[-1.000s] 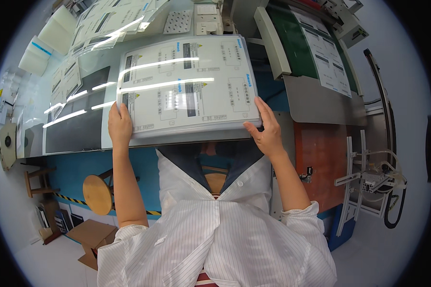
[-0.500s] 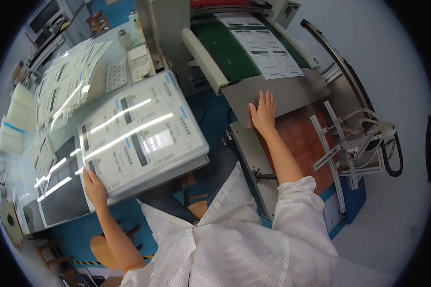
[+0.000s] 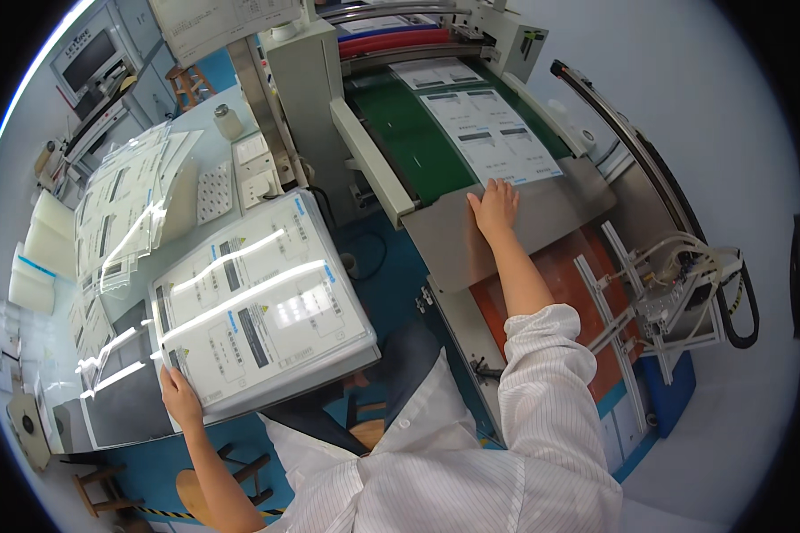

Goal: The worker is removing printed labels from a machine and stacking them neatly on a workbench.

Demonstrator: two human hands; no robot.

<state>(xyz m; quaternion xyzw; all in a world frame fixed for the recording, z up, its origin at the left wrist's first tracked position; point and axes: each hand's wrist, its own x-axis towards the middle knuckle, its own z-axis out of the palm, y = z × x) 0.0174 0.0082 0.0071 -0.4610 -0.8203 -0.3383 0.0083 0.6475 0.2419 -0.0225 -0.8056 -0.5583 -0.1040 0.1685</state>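
Wooden stool (below), white cup

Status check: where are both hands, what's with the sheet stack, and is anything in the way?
Left hand grips stack of glossy printed sheets at its near edge. Right hand flat on grey tray, touching printed sheet off green belt. Nothing between.

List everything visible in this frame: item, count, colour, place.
Stack of glossy printed sheets: one stack, white, on the table edge at lower left.
Printed sheets: several, white, on the conveyor belt.
Conveyor belt: one, green, upper centre.
Metal tray: one, grey, at the belt's end.
Loose sheets: a pile, clear-wrapped, far left.
Stool: one, wooden, below.
Left hand: holds the stack's near corner.
Right hand: flat on the tray, fingertips at the nearest sheet.
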